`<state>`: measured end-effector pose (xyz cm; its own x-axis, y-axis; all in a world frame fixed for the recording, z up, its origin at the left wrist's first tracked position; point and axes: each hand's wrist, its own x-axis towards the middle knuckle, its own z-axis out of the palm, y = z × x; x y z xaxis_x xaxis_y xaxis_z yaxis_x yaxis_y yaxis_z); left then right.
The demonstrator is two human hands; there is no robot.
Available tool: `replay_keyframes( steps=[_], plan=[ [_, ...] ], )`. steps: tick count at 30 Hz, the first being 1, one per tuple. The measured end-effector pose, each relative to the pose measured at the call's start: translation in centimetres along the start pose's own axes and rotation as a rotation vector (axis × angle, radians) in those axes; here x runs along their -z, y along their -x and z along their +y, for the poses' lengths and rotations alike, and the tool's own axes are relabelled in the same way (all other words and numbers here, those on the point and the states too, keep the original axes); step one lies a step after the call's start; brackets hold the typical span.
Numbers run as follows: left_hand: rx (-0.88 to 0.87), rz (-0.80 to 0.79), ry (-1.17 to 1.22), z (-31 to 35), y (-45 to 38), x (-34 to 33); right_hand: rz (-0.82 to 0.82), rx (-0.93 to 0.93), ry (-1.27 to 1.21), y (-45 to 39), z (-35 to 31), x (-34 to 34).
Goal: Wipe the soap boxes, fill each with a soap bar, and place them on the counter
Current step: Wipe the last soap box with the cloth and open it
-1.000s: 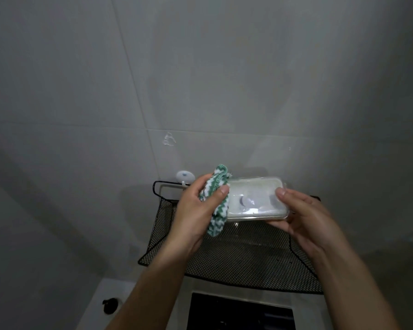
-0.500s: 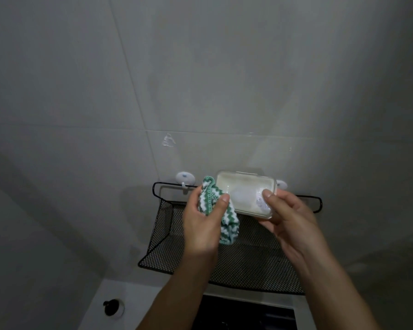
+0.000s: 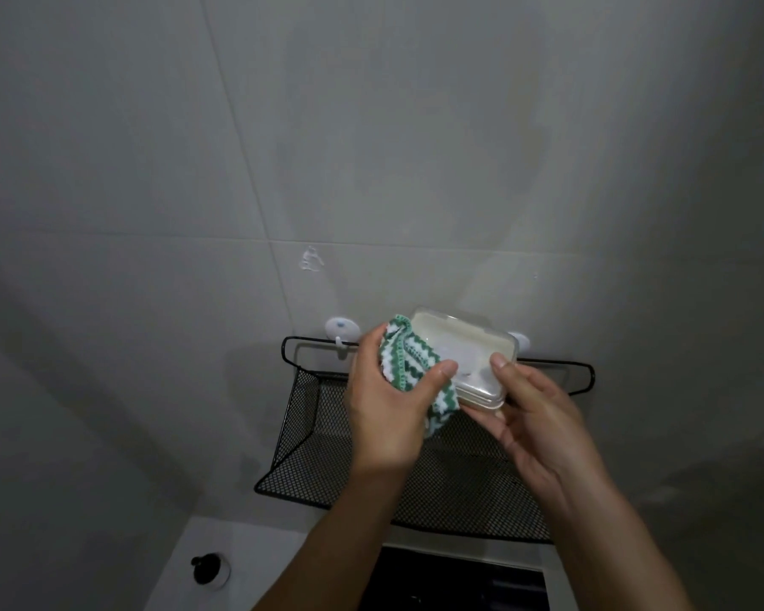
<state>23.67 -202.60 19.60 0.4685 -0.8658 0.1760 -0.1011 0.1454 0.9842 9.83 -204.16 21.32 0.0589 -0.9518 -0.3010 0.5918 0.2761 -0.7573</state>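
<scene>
1. Soap box (image 3: 462,352): translucent, lidded, tilted; held in the air above black mesh shelf (image 3: 318,434)
2. Right hand (image 3: 534,416): gripped the box's near end, thumb on top
3. Left hand (image 3: 384,403): fingers curled round green-and-white cloth (image 3: 409,361); pressed it on the lid

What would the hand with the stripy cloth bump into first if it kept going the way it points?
Probably the soap box: the left hand already presses the cloth on it. Beyond stands the tiled wall.
</scene>
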Motion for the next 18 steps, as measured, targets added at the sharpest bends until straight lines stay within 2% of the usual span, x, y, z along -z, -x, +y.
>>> replay_keyframes(
  steps=[7,10,14,18],
  plan=[
    [-0.034,0.021,0.074,0.2,-0.7,1.1,-0.039,-0.06,-0.028,-0.1,0.1,0.8],
    [-0.095,-0.068,-0.033,-0.2,-0.2,0.9,-0.058,-0.064,-0.049,-0.1,-0.2,0.7],
    [-0.25,-0.077,-0.209,-0.3,-0.3,1.3,-0.073,-0.064,-0.028,0.2,-0.7,0.5],
    [-0.254,-0.072,-0.197,0.2,-0.8,2.2,-0.041,-0.082,-0.001,0.4,-1.4,0.5]
  ],
)
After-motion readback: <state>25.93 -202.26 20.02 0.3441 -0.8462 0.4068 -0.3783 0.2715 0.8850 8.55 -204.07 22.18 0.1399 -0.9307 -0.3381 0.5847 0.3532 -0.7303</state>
